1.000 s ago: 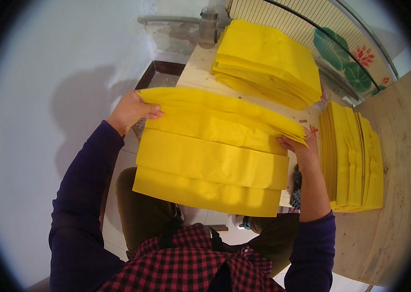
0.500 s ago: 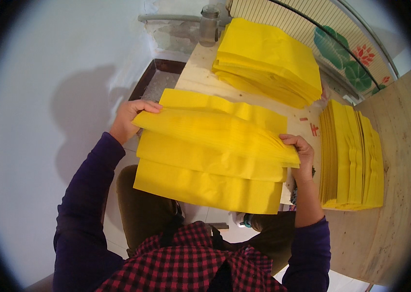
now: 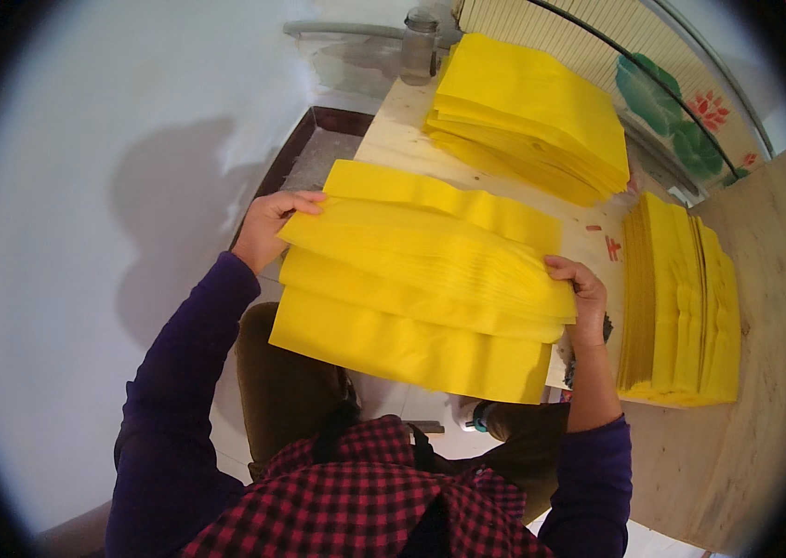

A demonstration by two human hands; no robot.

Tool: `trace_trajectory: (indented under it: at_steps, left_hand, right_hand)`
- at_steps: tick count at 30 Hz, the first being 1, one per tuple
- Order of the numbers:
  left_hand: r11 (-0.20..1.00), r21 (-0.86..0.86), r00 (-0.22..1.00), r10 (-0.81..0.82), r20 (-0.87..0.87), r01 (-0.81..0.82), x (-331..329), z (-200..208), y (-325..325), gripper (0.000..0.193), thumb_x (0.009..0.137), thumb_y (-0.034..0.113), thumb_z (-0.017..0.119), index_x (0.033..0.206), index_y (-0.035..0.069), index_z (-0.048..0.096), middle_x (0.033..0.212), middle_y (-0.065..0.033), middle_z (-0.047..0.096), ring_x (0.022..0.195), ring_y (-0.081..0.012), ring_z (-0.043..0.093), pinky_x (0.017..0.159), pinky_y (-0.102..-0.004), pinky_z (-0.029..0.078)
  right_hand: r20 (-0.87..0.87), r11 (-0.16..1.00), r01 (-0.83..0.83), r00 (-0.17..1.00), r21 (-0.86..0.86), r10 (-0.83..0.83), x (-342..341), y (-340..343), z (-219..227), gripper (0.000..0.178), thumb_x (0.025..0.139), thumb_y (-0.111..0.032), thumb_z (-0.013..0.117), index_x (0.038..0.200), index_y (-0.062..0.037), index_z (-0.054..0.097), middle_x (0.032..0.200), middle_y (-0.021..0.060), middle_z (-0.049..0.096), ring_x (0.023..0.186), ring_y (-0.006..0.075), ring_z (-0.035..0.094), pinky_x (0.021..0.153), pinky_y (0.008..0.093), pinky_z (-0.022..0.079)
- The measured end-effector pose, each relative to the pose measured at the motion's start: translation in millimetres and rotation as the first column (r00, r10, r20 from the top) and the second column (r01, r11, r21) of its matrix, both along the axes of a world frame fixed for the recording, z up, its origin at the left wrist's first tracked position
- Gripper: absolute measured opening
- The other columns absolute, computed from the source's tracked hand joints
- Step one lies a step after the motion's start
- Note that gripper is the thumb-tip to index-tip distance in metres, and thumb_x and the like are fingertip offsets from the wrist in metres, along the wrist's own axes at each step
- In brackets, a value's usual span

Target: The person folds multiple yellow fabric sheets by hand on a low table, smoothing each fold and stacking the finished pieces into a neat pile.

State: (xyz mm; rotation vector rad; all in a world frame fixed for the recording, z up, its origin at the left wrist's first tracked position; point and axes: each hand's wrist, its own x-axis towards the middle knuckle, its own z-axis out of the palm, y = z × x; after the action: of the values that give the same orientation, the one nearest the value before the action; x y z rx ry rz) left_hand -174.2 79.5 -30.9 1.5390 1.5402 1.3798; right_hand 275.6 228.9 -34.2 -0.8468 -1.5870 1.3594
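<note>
Between my hands is a bundle of thin yellow sheets [image 3: 411, 321], held over my lap and the near edge of the wooden table. Its upper layers spread into a fan of fine overlapping edges, widest toward the right. My left hand [image 3: 269, 226] pinches the bundle's left end, thumb and fingers closed on it. At the right end, my right hand [image 3: 583, 290] grips the fanned layers, with the thumb on top. Fingers under the sheets are hidden on both sides.
A large yellow sheet stack [image 3: 532, 107] lies at the back of the table. Another yellow stack [image 3: 681, 316] stands on edge at the right, on bare wood [image 3: 769, 279]. Small red strips [image 3: 613, 248] lie between them. A clear jar [image 3: 419, 51] and dark-rimmed tray [image 3: 298, 149] are at back left.
The fanned edges of the upper sheets have spread wider on the right half. Both hands keep their hold at the two ends. The whole view has shifted slightly.
</note>
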Motion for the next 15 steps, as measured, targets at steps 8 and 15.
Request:
trace_trajectory:
  at_steps: [8, 15]
  left_hand:
    - [0.995, 0.019, 0.993, 0.091, 0.071, -0.093, 6.4, -10.2, 5.3, 0.017, 0.080, -0.008, 0.065, 0.093, 0.002, 0.072, 0.109, -0.0129, 0.068, 0.099, -0.0189, 0.065, 0.088, -0.0283, 0.051]
    - [0.981, 0.131, 0.990, 0.137, 0.035, -0.140, 7.4, -20.1, 5.8, 0.018, 0.080, -0.008, 0.064, 0.092, 0.002, 0.072, 0.110, -0.0130, 0.069, 0.097, -0.0189, 0.065, 0.086, -0.0285, 0.051]
  right_hand:
    - [-0.015, 0.999, 0.047, 0.999, 0.010, -0.046, -3.9, -0.8, -1.9, 0.013, 0.081, 0.007, 0.067, 0.091, -0.0011, 0.068, 0.110, 0.0100, 0.067, 0.097, 0.0180, 0.062, 0.091, 0.0303, 0.050]
    - [-0.002, 0.995, 0.087, 0.996, -0.048, -0.088, -2.5, -1.1, -4.6, 0.014, 0.081, 0.009, 0.066, 0.091, -0.0015, 0.068, 0.109, 0.0096, 0.067, 0.099, 0.0186, 0.062, 0.092, 0.0307, 0.050]
